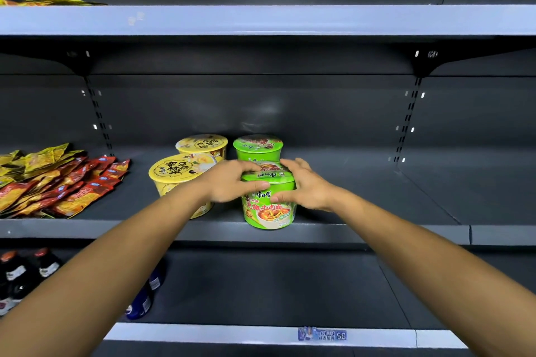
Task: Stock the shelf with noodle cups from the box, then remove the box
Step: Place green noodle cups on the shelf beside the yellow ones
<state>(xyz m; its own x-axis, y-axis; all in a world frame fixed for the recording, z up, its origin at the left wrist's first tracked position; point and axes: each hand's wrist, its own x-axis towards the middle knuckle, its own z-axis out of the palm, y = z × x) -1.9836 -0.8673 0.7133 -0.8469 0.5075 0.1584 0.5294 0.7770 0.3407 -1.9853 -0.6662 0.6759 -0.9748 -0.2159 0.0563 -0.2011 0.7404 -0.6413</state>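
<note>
Middle shelf (pixel 377 233), front edge: one green noodle cup (pixel 269 209) stands upright on its base, close to the lip. The left hand (pixel 232 181) and the right hand (pixel 309 187) clasp it from either side, fingers curled over the lid rim and thumbs pressed on the front wall. Both are clamped on this cup and hold nothing else. The two-sided grip is judged to keep the cup level while it is squared into line. It sits directly in front of a second green cup (pixel 258 148) at the back of the shelf, so the two form a front-to-back file. Just to the left, a near yellow cup (pixel 177 172) and a far yellow cup (pixel 203 145) are filed the same way, which suggests flavours are grouped by column. The left forearm hides the gap between the held cup and the near yellow cup, so contact cannot be confirmed. Orientation: the held cup's long axis runs vertical, lid up and wider end at the top. Its printed picture label faces outward toward the aisle, which suits display. Snack packets (pixel 58 182) lie heaped at the shelf's left end, apart from the cups. Dark bottles (pixel 17 272) stand on the shelf below, and a price tag (pixel 322 335) sits on the lowest rail. The box is not in view. With much bare shelf to the right, stocking appears to be at an early stage.
</note>
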